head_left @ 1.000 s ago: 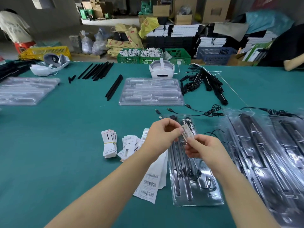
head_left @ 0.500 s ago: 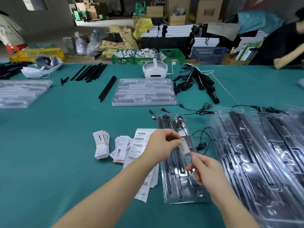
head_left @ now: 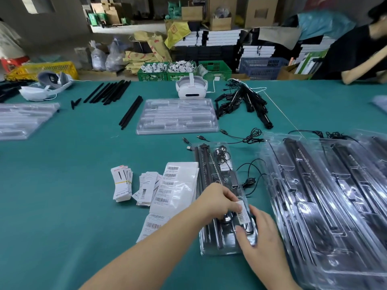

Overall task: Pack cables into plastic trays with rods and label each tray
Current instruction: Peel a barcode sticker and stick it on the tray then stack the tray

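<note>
**Label comes down onto the packed tray**

Since a second ago both hands have dropped from mid-air to the tray, carrying the barcode label (head_left: pixel 241 212) with them. The left hand (head_left: pixel 217 200) pinches the label's upper end in a narrow grip; the right hand (head_left: pixel 258 233) lies with straight fingers along the tray's lower right edge, steadying it rather than gripping. The packed tray (head_left: pixel 219 245) sits on the teal counter (head_left: pixel 62 195) at about 6 o'clock from the empty tray (head_left: pixel 177 117), with the sheet of barcode labels (head_left: pixel 178 185) just beside it at 9 o'clock.

The label looks paper-thin, limp and probably sticky-backed, so it is best held by one end and smoothed down from there. The clear tray seems light, slick and springy; pressing a flat rim should keep it from sliding.
</note>
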The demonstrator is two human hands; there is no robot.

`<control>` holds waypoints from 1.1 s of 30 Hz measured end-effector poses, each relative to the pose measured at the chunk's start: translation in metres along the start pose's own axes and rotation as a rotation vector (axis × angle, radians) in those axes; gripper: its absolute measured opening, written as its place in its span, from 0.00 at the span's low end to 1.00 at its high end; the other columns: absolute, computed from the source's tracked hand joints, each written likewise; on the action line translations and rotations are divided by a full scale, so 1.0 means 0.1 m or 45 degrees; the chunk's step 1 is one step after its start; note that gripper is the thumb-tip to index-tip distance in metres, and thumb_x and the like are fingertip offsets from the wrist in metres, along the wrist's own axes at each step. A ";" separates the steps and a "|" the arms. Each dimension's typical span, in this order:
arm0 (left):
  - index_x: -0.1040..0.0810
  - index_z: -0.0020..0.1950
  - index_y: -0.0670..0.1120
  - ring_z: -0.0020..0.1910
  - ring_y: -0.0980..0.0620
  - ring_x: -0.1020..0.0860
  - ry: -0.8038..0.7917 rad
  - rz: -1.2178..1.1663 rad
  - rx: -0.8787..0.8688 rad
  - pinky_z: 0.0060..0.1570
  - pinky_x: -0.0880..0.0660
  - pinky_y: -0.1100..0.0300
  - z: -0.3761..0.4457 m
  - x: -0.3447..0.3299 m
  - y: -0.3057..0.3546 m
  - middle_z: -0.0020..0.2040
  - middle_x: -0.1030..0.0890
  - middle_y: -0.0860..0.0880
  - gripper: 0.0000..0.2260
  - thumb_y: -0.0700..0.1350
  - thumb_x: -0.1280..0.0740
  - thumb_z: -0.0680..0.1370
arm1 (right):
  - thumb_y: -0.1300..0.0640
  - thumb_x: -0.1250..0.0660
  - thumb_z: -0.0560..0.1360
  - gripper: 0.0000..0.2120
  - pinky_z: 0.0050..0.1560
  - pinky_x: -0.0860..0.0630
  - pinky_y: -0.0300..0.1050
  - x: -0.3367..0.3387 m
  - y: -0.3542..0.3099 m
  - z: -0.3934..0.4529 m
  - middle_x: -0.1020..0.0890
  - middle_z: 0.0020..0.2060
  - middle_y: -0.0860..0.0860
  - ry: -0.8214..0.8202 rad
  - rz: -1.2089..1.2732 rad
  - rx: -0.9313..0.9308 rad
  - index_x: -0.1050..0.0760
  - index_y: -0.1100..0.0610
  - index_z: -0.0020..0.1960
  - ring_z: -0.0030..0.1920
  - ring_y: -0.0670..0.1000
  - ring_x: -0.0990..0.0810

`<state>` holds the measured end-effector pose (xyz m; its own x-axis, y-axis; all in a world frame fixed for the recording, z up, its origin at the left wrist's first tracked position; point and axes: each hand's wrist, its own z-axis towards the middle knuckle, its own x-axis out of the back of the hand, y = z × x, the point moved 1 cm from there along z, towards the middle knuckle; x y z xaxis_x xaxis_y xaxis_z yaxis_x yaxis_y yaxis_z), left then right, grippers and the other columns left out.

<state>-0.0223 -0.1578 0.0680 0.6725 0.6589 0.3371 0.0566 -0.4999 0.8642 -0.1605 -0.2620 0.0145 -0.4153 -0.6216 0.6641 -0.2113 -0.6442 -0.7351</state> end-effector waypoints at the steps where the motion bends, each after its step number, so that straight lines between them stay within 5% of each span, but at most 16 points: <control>1: 0.17 0.44 0.44 0.29 0.51 0.30 0.009 -0.015 0.024 0.24 0.34 0.63 0.01 -0.02 -0.01 0.34 0.22 0.48 0.03 0.40 0.24 0.73 | 0.48 0.30 0.75 0.29 0.67 0.31 0.48 -0.01 0.01 0.00 0.30 0.65 0.44 -0.006 -0.014 0.007 0.34 0.51 0.73 0.67 0.45 0.31; 11: 0.17 0.40 0.45 0.24 0.56 0.29 0.071 0.081 0.050 0.24 0.32 0.65 0.02 -0.09 -0.04 0.27 0.22 0.56 0.04 0.40 0.23 0.72 | 0.43 0.31 0.74 0.27 0.62 0.32 0.40 -0.03 0.08 0.02 0.31 0.62 0.39 0.007 -0.030 0.038 0.32 0.47 0.71 0.64 0.42 0.31; 19: 0.16 0.46 0.46 0.41 0.52 0.18 0.189 0.305 -0.062 0.45 0.21 0.59 -0.02 -0.17 -0.04 0.41 0.16 0.50 0.05 0.43 0.24 0.73 | 0.45 0.30 0.74 0.26 0.58 0.34 0.38 -0.05 0.08 0.02 0.30 0.58 0.37 0.026 -0.050 0.052 0.31 0.48 0.70 0.61 0.40 0.31; 23: 0.17 0.48 0.48 0.42 0.54 0.20 0.289 0.519 -0.218 0.48 0.21 0.58 -0.06 -0.25 -0.03 0.43 0.18 0.53 0.03 0.43 0.27 0.75 | 0.48 0.28 0.74 0.25 0.56 0.34 0.39 -0.04 0.07 0.01 0.30 0.57 0.38 0.040 -0.059 0.071 0.28 0.49 0.69 0.59 0.41 0.30; 28: 0.23 0.62 0.52 0.52 0.47 0.23 0.364 0.822 -0.345 0.51 0.25 0.53 -0.08 -0.29 -0.07 0.62 0.31 0.52 0.15 0.47 0.28 0.75 | 0.51 0.26 0.73 0.25 0.56 0.31 0.41 -0.04 0.09 0.03 0.26 0.57 0.44 0.046 -0.085 0.078 0.26 0.55 0.68 0.59 0.46 0.27; 33: 0.28 0.69 0.49 0.58 0.49 0.25 0.172 0.890 -0.343 0.57 0.24 0.49 -0.03 -0.18 -0.08 0.64 0.33 0.52 0.32 0.58 0.23 0.69 | 0.49 0.26 0.72 0.26 0.56 0.31 0.41 -0.05 0.09 0.03 0.28 0.56 0.41 0.051 -0.095 0.068 0.26 0.54 0.68 0.59 0.45 0.28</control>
<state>-0.0373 -0.1644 0.0565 0.3883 0.3113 0.8674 -0.5433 -0.6830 0.4883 -0.1576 -0.2659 0.0050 -0.4357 -0.5533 0.7100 -0.1958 -0.7116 -0.6747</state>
